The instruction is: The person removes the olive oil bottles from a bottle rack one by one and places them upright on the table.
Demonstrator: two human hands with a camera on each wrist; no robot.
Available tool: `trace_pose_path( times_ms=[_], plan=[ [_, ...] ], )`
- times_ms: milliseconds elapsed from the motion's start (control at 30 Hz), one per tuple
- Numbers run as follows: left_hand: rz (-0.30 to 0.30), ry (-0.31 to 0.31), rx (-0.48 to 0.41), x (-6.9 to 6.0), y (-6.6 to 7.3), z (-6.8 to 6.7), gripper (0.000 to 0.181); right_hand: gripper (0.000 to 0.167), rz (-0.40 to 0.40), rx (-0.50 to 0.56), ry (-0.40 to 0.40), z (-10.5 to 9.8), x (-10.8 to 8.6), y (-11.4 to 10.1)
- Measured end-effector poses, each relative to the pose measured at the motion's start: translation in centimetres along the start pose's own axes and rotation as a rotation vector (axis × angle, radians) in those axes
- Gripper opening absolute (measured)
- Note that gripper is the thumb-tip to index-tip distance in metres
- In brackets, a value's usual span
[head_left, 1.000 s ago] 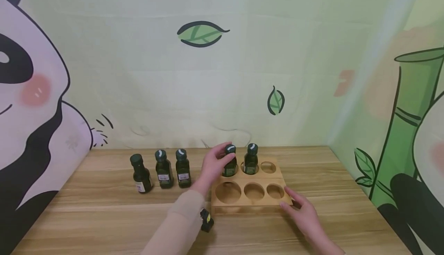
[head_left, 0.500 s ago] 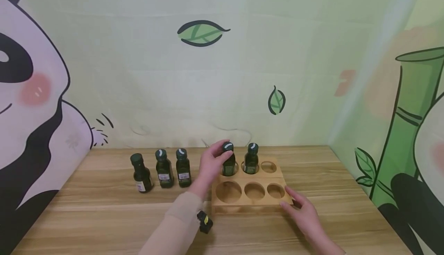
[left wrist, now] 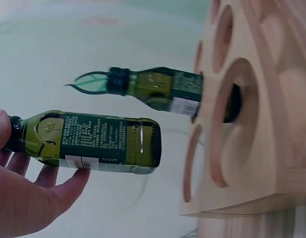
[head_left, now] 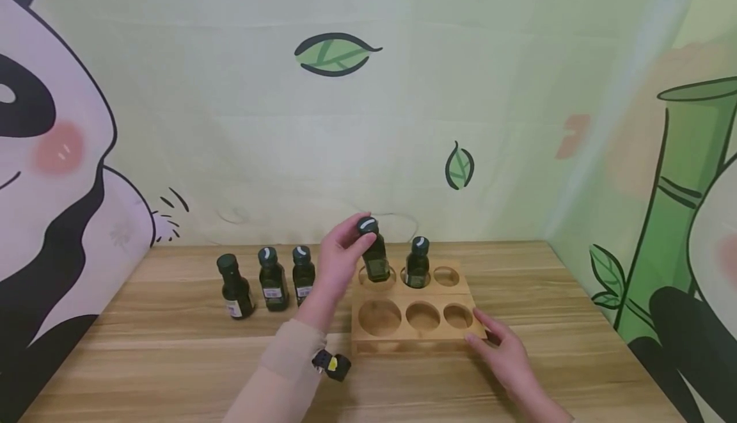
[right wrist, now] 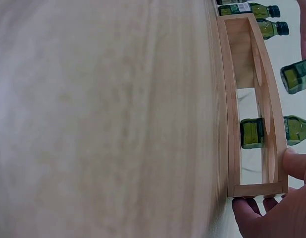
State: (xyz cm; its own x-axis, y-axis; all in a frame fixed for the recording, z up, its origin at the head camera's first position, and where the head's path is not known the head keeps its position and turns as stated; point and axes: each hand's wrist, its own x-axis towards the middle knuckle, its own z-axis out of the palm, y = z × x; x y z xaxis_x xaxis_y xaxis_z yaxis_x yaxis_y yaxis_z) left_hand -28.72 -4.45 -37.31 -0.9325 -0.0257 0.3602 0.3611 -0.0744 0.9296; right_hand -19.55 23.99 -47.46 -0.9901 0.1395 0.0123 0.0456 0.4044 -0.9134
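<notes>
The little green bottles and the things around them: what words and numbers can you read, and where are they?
None is clear enough to quote.
Wooden rack: no writing visible.
Held bottle: rows of tiny print on its label, plus what may be digits, too blurred.
Racked bottle: label print too small; barcode-like lines on a white sticker.
Three bottles on the table: white stickers, too small.
</notes>
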Motion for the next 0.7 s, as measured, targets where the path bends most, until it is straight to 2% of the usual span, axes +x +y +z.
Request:
trace_pose_path(
  times_ms=[167,433,700],
  plan=[
    [-0.008,0.011,-0.003,-0.8,1.1,-0.7,0.039,0.06,0.015,-0.02,-0.019,-0.2,-0.1,0.0],
    [0.01,-0.004,-0.028,-2.2,1.8,-2.2,0.039,0.061,0.02,-0.039,-0.026,-0.2,0.0,0.0],
    [-0.034,-0.01,0.036,-3.6,1.8,-4.5,0.039,0.06,0.012,-0.03,-0.026,-0.2,0.0,0.0]
  ],
)
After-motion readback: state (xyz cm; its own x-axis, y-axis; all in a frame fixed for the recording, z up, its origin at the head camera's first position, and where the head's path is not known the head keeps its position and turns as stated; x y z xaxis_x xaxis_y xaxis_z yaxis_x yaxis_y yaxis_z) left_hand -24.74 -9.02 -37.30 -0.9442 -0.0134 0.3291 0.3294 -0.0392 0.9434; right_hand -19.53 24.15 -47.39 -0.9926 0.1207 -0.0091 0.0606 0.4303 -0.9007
